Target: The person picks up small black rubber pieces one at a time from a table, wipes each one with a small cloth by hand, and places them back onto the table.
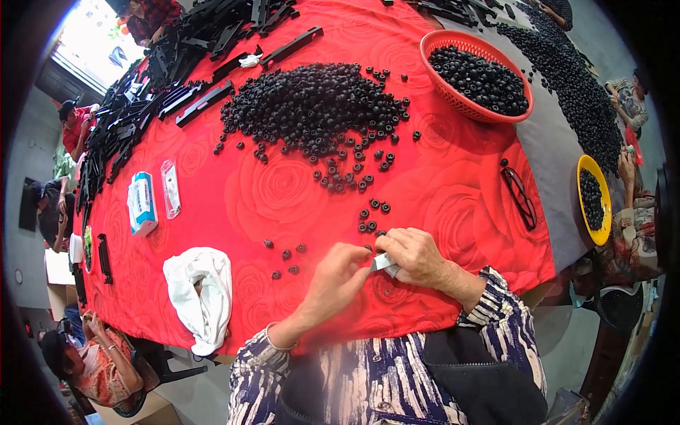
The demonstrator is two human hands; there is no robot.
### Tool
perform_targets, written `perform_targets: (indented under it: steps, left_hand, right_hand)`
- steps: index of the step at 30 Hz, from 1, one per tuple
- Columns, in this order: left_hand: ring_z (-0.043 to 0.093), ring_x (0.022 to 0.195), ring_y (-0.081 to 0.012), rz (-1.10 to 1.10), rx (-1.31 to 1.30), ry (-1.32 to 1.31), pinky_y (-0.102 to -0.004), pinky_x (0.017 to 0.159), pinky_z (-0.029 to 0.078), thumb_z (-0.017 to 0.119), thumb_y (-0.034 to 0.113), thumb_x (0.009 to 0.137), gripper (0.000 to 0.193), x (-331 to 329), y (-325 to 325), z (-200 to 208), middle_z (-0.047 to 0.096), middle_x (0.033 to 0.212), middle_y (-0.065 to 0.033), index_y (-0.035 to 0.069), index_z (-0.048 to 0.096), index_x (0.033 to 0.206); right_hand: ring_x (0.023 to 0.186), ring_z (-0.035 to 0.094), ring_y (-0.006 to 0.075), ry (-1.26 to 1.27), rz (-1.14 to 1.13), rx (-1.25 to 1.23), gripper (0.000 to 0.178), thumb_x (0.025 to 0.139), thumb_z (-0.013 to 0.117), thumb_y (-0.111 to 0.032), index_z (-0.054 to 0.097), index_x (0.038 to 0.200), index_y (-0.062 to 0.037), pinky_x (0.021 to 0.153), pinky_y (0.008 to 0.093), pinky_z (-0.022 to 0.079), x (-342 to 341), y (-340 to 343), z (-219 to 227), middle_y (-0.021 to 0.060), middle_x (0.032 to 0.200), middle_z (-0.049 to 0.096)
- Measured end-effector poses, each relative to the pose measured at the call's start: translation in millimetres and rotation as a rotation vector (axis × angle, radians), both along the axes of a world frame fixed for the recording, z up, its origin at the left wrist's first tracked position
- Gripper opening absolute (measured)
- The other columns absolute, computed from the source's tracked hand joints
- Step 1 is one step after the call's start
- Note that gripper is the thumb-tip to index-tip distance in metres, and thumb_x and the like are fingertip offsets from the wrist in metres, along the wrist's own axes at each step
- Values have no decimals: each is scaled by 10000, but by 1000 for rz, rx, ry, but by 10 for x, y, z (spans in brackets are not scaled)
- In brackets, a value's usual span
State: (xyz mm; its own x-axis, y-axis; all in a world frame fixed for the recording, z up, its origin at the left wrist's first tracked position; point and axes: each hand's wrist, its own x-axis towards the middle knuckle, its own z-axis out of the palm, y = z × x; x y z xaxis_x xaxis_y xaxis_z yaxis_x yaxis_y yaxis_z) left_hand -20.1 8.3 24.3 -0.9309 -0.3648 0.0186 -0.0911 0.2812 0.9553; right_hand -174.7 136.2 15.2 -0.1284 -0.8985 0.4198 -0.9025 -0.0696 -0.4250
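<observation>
A: Entry, head view. Both hands meet at the near edge of the red surface (234, 191). Right hand (418, 256) is closed in a pinch on a small grey strip (384, 263); the strip's free end points toward 9 o'clock, straight at the left hand (338, 275).

B: Left hand state?

A: Fingers drawn narrow, tips together just short of the strip's end. A small black ring (367, 248) sits at those tips; I cannot tell whether it is gripped or only touched.

B: Long axis of the strip?

A: Roughly 9-to-3, tilted a little down toward 9. It lies between the 2 hands, with the right hand at its 3 o'clock end.

B: Nearest loose rings?

A: A small cluster of loose rings (372, 216) at 12 o'clock from the hands, near; the right hand is the closer one. 4 scattered rings (287, 258) lie at 9 o'clock from the left hand. The big ring pile (312, 106) is well apart at 12 o'clock.

B: Other items?

A: White cloth (202, 290) at 9 o'clock, red basket (476, 74) of rings at 1 o'clock, black eyeglasses (519, 195) at 2 o'clock.
</observation>
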Motion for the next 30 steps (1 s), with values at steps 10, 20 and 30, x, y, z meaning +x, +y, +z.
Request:
perform_targets:
  steps: [10,20,30]
  left_hand:
    - [575,780,-92,-103,905,-71,-214,647,478,565,80,905,218,45,-33,-145,602,954,-57,-22,536,1095]
    - [590,692,-122,-39,1055,-49,-234,604,491,579,72,893,187,81,-15,-141,620,841,-82,-36,564,1045]
    - [592,645,-131,32,954,-12,-249,583,503,571,65,897,169,128,46,-195,619,782,-83,-30,571,1036]
  right_hand:
    - [637,584,278,-412,192,-186,374,595,677,-4,556,949,-10,534,357,471,77,10,53,107,731,549]
    - [686,617,258,-530,255,-114,323,655,679,4,584,963,-15,564,328,497,119,-4,78,105,785,584]
    - [712,619,246,-699,155,-21,213,736,690,-41,618,936,-29,590,324,478,92,8,66,109,777,597]
